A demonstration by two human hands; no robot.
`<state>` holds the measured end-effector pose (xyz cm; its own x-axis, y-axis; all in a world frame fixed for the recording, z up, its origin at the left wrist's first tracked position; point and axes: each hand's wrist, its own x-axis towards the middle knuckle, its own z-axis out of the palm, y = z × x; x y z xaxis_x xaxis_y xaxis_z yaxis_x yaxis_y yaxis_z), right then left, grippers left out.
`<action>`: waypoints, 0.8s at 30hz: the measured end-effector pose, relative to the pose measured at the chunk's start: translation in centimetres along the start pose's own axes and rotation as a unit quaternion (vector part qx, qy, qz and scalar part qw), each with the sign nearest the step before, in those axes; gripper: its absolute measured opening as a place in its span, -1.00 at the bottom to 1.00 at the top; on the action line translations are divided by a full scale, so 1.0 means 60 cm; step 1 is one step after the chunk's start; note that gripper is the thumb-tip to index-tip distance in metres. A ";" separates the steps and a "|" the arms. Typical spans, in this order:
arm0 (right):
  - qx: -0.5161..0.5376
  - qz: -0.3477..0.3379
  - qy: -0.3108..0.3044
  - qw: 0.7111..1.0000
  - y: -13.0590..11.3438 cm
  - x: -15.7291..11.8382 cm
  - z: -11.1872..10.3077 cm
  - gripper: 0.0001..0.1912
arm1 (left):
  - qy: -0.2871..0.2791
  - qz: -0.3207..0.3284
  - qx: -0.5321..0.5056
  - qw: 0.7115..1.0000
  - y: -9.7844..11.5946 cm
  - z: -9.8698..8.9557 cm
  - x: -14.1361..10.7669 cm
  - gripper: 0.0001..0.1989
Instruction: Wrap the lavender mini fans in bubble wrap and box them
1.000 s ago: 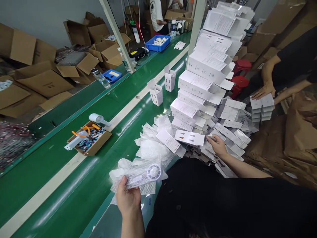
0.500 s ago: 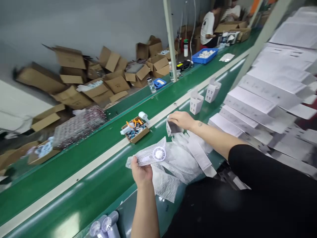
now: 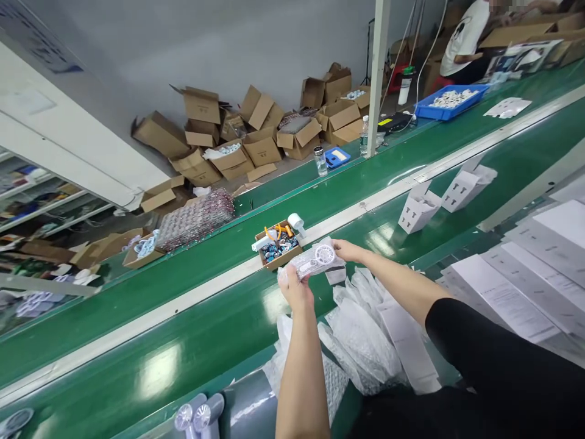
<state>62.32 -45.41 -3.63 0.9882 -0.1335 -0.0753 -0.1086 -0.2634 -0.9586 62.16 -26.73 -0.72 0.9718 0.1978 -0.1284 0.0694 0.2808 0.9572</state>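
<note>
A small white handheld fan (image 3: 324,255) in a clear bubble-wrap bag is held up over the green conveyor belt. My left hand (image 3: 297,290) is closed round the handle end of the bagged fan. At the other end, my right hand (image 3: 348,250) is closed on the bag beside the fan's round head; its fingertips are partly hidden. Just below the fan head a white carton (image 3: 337,275) stands on the belt, mostly covered by the bag and hand. Empty-looking bubble-wrap bags (image 3: 361,335) lie in a heap near my forearms.
A small cardboard box (image 3: 277,263) of little parts sits beyond my left hand. Two open white cartons (image 3: 417,213) stand farther right on the belt. Folded white cartons (image 3: 516,286) are stacked at right. Lilac fans (image 3: 201,417) lie at the near edge. A post (image 3: 377,73) rises behind.
My left hand has brought the bagged fan up and forward toward the carton. My right hand has moved from the carton to the fan-head end of the bag. The view has swung left.
</note>
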 end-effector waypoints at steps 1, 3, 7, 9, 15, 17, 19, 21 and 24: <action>0.005 0.011 -0.008 1.000 0.007 0.000 0.000 -0.73 | -0.001 0.050 0.042 0.998 0.000 0.001 -0.002 -0.65; 0.025 0.038 -0.024 0.999 0.016 -0.001 -0.002 -0.78 | -0.024 0.180 0.160 0.970 0.002 0.000 -0.010 -0.66; 0.075 0.094 -0.061 0.991 0.020 -0.007 -0.021 -0.73 | -0.117 0.398 0.394 0.820 0.008 -0.005 -0.038 -0.83; 0.120 0.123 -0.087 0.981 0.016 -0.011 -0.034 -0.76 | -0.147 0.439 0.479 0.746 0.011 -0.002 -0.054 -0.89; 0.141 0.151 -0.070 0.976 0.002 -0.016 -0.040 -0.86 | -0.175 0.385 0.654 0.627 0.020 0.072 -0.086 -0.94; 0.128 0.133 -0.075 0.980 0.001 -0.019 -0.037 -0.84 | -0.183 0.338 0.683 0.621 0.021 0.108 -0.084 -0.90; 0.077 0.101 -0.057 0.990 0.005 -0.021 -0.037 -0.80 | -0.193 0.295 0.696 0.626 0.017 0.130 -0.079 -0.85; 0.013 0.073 -0.027 0.997 0.013 -0.021 -0.040 -0.78 | -0.201 0.295 0.690 0.629 0.006 0.131 -0.078 -0.77; -0.055 0.042 -0.002 0.998 0.025 -0.011 -0.049 -0.79 | -0.241 0.351 0.671 0.607 -0.023 0.108 -0.086 -0.62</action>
<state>61.20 -48.55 -4.22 0.9754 -0.1559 -0.1561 -0.2026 -0.3538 -0.9131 58.52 -34.21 0.27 0.7992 -0.5618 0.2138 -0.5926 -0.7959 0.1240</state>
